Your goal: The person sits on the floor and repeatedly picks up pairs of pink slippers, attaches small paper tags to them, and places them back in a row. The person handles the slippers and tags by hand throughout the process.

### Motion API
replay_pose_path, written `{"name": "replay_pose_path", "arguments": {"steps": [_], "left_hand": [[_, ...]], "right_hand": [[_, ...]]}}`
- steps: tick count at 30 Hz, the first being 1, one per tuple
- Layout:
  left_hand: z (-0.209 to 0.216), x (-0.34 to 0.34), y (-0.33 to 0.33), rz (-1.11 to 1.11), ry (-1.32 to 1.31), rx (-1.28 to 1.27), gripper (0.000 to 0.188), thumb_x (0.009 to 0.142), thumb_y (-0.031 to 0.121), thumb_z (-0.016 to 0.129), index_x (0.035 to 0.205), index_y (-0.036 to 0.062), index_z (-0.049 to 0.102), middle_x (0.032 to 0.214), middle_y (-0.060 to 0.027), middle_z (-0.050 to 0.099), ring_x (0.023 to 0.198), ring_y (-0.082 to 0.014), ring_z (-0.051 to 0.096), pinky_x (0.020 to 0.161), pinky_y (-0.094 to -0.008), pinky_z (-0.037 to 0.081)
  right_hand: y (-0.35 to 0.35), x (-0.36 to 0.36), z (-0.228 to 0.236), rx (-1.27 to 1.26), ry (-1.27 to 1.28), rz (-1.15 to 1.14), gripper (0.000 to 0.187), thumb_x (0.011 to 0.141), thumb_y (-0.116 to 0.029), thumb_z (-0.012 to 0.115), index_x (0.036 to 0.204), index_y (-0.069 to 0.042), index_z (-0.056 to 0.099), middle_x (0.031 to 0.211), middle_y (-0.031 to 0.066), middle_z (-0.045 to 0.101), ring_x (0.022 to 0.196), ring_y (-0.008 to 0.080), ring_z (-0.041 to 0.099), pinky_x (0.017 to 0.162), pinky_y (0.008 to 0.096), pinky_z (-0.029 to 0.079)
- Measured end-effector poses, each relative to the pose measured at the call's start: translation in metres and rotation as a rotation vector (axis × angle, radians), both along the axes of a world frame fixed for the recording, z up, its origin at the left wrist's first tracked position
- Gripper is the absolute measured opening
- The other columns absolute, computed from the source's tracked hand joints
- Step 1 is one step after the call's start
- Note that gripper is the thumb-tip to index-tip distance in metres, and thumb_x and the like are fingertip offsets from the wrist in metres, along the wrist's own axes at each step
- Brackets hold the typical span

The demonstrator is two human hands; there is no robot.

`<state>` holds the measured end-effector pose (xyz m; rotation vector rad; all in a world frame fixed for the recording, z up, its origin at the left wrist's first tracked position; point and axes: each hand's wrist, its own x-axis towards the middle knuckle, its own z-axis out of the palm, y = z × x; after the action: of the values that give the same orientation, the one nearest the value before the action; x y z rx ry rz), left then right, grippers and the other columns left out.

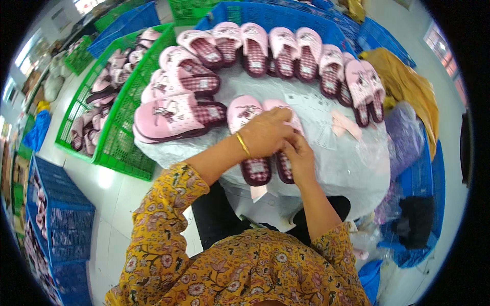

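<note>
A pair of pink slippers with dark red checked insoles lies in front of me on the plastic-covered table: the left slipper (256, 171) and the right slipper (284, 171). My left hand (265, 131), with a gold bangle at its wrist, reaches across the uppers, its fingers bent over the right slipper's pink upper. Close against it, my right hand (300, 157) is pinched at the same slipper's opening; whatever sits between those fingertips is hidden. A pale paper slip (259, 193) sticks out beneath the left slipper's heel.
Several more pink slippers (283, 48) stand in an arc around the table's far and left edges. Pale pink strips (346, 125) and a printed sheet (321, 127) lie to the right. Green crates (127, 153) stand left, blue crates (71, 219) lower left, and brown cloth (408, 84) right.
</note>
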<state>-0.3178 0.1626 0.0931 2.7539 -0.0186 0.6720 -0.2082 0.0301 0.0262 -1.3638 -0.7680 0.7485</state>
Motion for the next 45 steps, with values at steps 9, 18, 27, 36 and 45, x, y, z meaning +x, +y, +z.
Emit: {"name": "replay_pose_path", "arguments": {"steps": [9,18,27,36,45], "left_hand": [[0.007,-0.042,-0.006,0.118,-0.233,0.067,0.023,0.071,0.012,0.068,0.094,0.0090,0.066,0.117,-0.0110,0.058,0.111,-0.0322,0.054,0.093,-0.0448,0.042],[-0.023,-0.066,0.000,0.317,-0.180,0.050,0.013,0.071,0.011,0.069,0.084,0.0106,0.072,0.121,-0.0096,0.058,0.113,-0.0304,0.052,0.093,-0.0430,0.041],[-0.035,-0.051,0.004,0.456,0.050,0.142,0.018,0.074,0.011,0.064,0.089,0.0134,0.073,0.117,-0.0037,0.058,0.110,-0.0286,0.053,0.090,-0.0413,0.043],[-0.053,-0.048,0.038,0.353,0.107,-0.010,0.026,0.070,0.010,0.064,0.090,0.0196,0.075,0.108,-0.0017,0.059,0.106,-0.0237,0.052,0.090,-0.0388,0.037],[-0.059,-0.049,0.031,0.374,-0.009,-0.098,0.023,0.069,0.010,0.064,0.088,0.0158,0.074,0.105,-0.0026,0.058,0.105,-0.0238,0.052,0.088,-0.0387,0.035]], "right_hand": [[0.001,0.010,-0.007,0.125,0.113,0.062,0.014,0.091,-0.013,0.066,0.101,-0.003,0.064,0.087,-0.0005,0.061,0.075,0.0066,0.053,0.068,0.0217,0.043],[0.007,-0.014,0.026,0.121,-0.024,0.155,0.011,0.093,-0.009,0.063,0.102,-0.004,0.064,0.082,-0.0009,0.060,0.070,0.0063,0.052,0.064,0.0216,0.043],[0.015,-0.034,0.015,-0.073,-0.379,-0.016,0.019,0.083,-0.003,0.068,0.101,-0.002,0.064,0.078,0.0062,0.065,0.067,0.0125,0.059,0.061,0.0268,0.046],[0.035,-0.047,0.007,-0.070,-0.923,-0.207,0.025,0.075,-0.004,0.070,0.096,-0.011,0.058,0.074,0.0066,0.064,0.068,0.0272,0.063,0.058,0.0399,0.047],[0.041,-0.044,0.009,-0.190,-1.137,-0.175,0.026,0.075,-0.003,0.066,0.099,-0.009,0.057,0.079,0.0104,0.065,0.071,0.0311,0.064,0.063,0.0425,0.048]]}}
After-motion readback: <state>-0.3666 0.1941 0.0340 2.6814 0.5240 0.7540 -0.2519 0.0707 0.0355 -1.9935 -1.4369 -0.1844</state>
